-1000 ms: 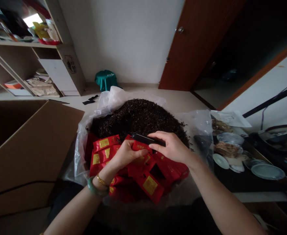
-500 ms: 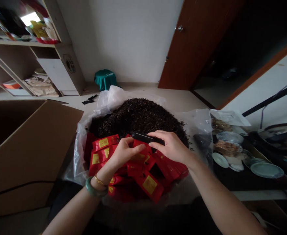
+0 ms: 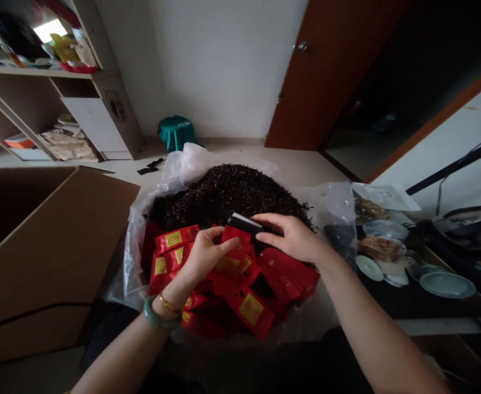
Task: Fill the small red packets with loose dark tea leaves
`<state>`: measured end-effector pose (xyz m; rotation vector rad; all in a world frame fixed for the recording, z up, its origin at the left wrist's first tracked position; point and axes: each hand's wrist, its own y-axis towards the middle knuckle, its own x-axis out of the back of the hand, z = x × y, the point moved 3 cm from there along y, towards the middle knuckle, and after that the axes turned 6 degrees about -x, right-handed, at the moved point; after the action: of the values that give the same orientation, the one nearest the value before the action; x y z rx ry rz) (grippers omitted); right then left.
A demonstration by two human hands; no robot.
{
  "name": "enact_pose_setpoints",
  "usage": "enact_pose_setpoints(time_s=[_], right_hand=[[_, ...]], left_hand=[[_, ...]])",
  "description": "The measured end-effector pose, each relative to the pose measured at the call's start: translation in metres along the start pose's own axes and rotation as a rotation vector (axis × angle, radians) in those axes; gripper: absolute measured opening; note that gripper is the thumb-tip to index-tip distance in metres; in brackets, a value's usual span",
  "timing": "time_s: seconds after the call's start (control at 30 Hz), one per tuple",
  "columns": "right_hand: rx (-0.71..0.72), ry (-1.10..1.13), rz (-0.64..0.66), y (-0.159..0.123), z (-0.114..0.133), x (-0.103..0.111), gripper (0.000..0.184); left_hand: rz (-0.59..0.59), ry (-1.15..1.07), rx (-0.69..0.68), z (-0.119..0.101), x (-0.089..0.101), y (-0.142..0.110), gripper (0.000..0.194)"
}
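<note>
In the head view, my left hand (image 3: pixel 207 254) pinches the top of a red packet (image 3: pixel 231 253) between thumb and fingers. My right hand (image 3: pixel 291 238) grips a slim black handheld bag sealer (image 3: pixel 246 223) with a pale strip along its upper side. The sealer is just beyond the packet's top edge, close to my left fingertips; I cannot tell whether it touches the packet. Below and around both hands lie several red packets (image 3: pixel 250 309) with gold labels. Behind them rises a heap of dark loose tea leaves (image 3: pixel 240 189) in a clear plastic liner (image 3: pixel 135 251).
An open cardboard box (image 3: pixel 68 246) stands at the left, beside a shelf unit (image 3: pixel 112 109). On the right, a dark table (image 3: pixel 371 301) carries dishes (image 3: pixel 447 285) and a plastic bag (image 3: pixel 382 249). A teal-covered stool or bin (image 3: pixel 177 134) sits by the far wall, near a brown door (image 3: pixel 306 82).
My right hand has shifted slightly right and turned the sealer, so its pale strip shows more. The red packet's upper edge is now more visible. My left hand has barely moved.
</note>
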<state>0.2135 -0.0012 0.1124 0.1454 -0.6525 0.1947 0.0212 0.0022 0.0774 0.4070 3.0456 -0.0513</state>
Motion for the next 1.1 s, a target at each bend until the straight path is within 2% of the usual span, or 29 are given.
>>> enact_pose_setpoints(time_s=[0.07, 0.17, 0.3, 0.37, 0.47, 0.53, 0.6, 0.67, 0.73, 0.8, 0.9, 1.03, 1.1], right_hand=[[-0.034, -0.044, -0.031, 0.006, -0.019, 0.010, 0.040], [-0.101, -0.269, -0.055, 0.017, -0.059, 0.017, 0.039], [-0.198, -0.540, 0.036, 0.026, -0.113, 0.007, 0.039], [-0.221, -0.592, 0.062, 0.029, -0.125, 0.000, 0.043], [-0.212, -0.499, -0.015, 0.030, -0.111, -0.005, 0.038], [-0.177, -0.270, -0.076, 0.028, -0.083, -0.009, 0.028], [-0.095, -0.016, -0.042, 0.022, -0.048, -0.019, 0.031], [-0.042, 0.071, -0.043, 0.014, -0.018, -0.029, 0.032], [-0.052, 0.110, -0.106, 0.006, -0.001, -0.035, 0.035], [-0.056, 0.117, -0.133, 0.002, 0.006, -0.039, 0.039], [-0.053, 0.094, -0.081, 0.003, 0.006, -0.035, 0.034], [-0.075, 0.029, 0.132, 0.000, -0.006, -0.020, 0.021], [-0.073, -0.117, 0.270, -0.012, -0.018, -0.014, 0.028]], left_hand=[[-0.031, -0.038, -0.012, 0.000, 0.001, 0.000, 0.035], [-0.083, -0.062, -0.042, 0.001, 0.004, 0.002, 0.034], [-0.132, -0.047, -0.069, 0.006, 0.006, 0.003, 0.030], [-0.153, -0.027, -0.078, 0.008, 0.006, 0.004, 0.030], [-0.168, -0.012, -0.079, 0.009, 0.005, 0.004, 0.034], [-0.154, 0.001, -0.080, 0.008, 0.005, 0.003, 0.037], [-0.116, 0.021, -0.082, 0.006, 0.003, 0.003, 0.039], [-0.069, 0.034, -0.075, 0.005, 0.001, 0.002, 0.043], [-0.019, 0.032, -0.048, 0.005, -0.001, 0.001, 0.048], [0.040, 0.010, -0.010, 0.006, -0.004, 0.000, 0.055], [0.110, 0.017, 0.022, 0.005, -0.004, 0.000, 0.062], [0.070, 0.216, -0.014, -0.001, 0.011, 0.005, 0.059], [0.014, 0.316, -0.036, -0.004, 0.025, 0.011, 0.055]])
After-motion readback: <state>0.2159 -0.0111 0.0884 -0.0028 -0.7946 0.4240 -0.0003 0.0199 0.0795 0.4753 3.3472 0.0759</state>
